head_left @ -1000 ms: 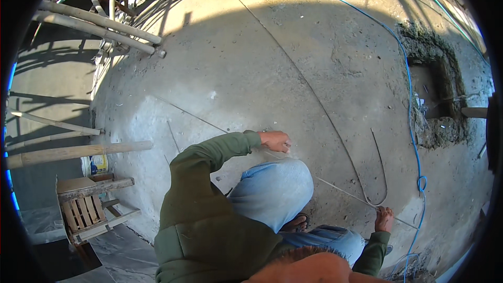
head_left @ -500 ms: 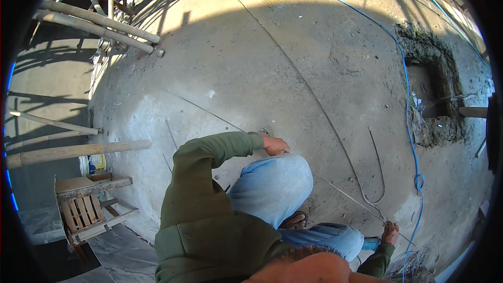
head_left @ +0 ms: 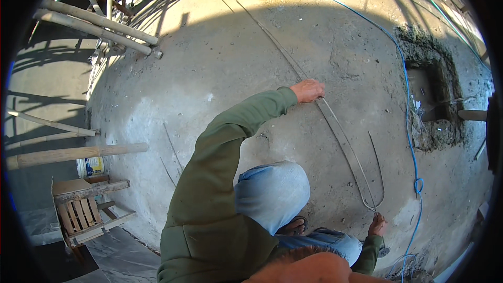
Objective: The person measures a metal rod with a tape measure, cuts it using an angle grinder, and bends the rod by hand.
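A long thin metal rod (head_left: pixel 341 127) runs between my two hands, just above or along the floor. Its upper part is gripped by my left hand (head_left: pixel 309 90), stretched out ahead with the fingers closed. My right hand (head_left: pixel 378 225), low on the right, closes around the same rod near its close end. Beside it lies a second metal rod with a U-shaped hook (head_left: pixel 377 160); its long leg runs nearly parallel and passes under my left hand. Whether my right hand also touches the hook's bend, I cannot tell.
A blue hose (head_left: pixel 406 94) with a small loop crosses the floor at right, beside a rectangular pit (head_left: pixel 423 86). Bamboo poles (head_left: pixel 99 26), a bucket (head_left: pixel 94 166) and a slatted wooden frame (head_left: pixel 81 212) stand at left. Short thin rods (head_left: pixel 170 141) lie left of my arm.
My left hand has moved forward and right from beside my knee, swinging the straight rod alongside the hooked one. My right hand has shifted slightly left and up with the rod.
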A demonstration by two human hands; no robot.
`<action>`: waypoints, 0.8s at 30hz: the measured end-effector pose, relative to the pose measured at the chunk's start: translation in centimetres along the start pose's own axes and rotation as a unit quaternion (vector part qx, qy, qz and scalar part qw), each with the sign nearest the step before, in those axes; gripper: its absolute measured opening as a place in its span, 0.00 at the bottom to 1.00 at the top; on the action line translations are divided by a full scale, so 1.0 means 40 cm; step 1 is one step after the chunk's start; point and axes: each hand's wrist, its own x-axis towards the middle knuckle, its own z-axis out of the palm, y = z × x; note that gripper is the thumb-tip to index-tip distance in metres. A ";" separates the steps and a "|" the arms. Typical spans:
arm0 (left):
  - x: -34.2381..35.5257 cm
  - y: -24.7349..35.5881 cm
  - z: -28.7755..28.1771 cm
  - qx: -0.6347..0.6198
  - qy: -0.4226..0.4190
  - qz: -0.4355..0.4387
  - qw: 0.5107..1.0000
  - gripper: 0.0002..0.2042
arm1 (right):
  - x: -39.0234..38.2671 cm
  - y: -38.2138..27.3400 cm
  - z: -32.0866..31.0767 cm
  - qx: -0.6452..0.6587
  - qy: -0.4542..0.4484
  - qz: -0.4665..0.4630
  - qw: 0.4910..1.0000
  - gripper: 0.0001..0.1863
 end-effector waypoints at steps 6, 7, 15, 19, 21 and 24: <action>0.013 -0.075 0.063 0.003 0.002 0.002 1.000 0.06 | 0.013 -0.068 0.069 0.013 -0.020 0.007 1.000 0.12; 0.013 -0.087 0.073 0.002 0.002 0.002 1.000 0.06 | 0.013 -0.075 0.084 0.016 -0.014 0.004 1.000 0.12; -0.003 -0.171 0.111 0.037 0.010 -0.015 0.999 0.07 | 0.055 -0.121 0.145 0.006 -0.047 0.016 0.999 0.12; -0.016 -0.200 0.124 0.030 0.038 -0.010 0.999 0.07 | 0.071 -0.133 0.178 0.008 -0.020 -0.002 1.000 0.13; -0.023 -0.211 0.131 0.037 0.036 -0.035 0.998 0.06 | 0.079 -0.155 0.181 0.013 -0.032 0.009 0.999 0.13; -0.031 -0.231 0.134 0.047 0.048 -0.018 0.998 0.06 | 0.090 -0.173 0.187 0.008 -0.051 0.018 0.999 0.13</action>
